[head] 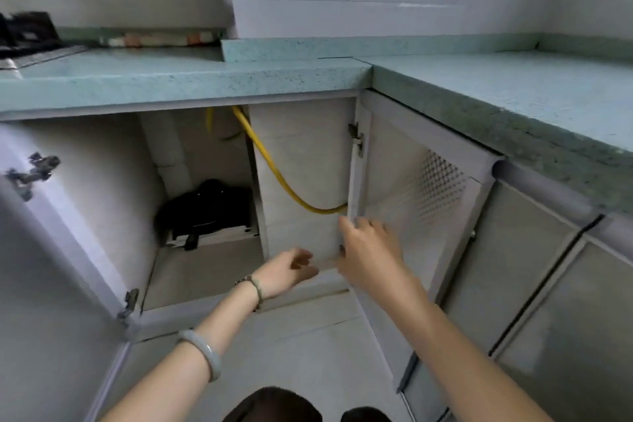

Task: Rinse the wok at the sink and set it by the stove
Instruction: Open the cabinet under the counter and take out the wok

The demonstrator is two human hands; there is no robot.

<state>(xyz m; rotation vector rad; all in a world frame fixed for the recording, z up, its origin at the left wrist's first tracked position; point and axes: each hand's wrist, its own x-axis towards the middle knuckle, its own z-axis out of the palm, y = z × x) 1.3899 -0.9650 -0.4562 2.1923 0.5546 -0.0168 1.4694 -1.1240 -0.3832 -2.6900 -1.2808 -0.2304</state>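
I am looking into an open cabinet under a pale green counter (191,79). A dark, blurred object (205,209), possibly the wok, rests on a rack at the back left of the cabinet; I cannot tell for sure. My left hand (286,272) reaches toward the cabinet mouth, fingers apart, holding nothing. My right hand (368,250) is higher and to the right, fingers spread by the inner edge of the open right door (411,202); whether it touches the door is unclear. The edge of the stove (30,41) shows on the counter at far left.
The left cabinet door (51,250) swings open toward me. A yellow hose (274,171) loops down inside the cabinet beside a white pipe (174,154). The counter turns a corner to the right, with closed cabinet fronts (534,284) beneath. My feet (274,404) are at the bottom.
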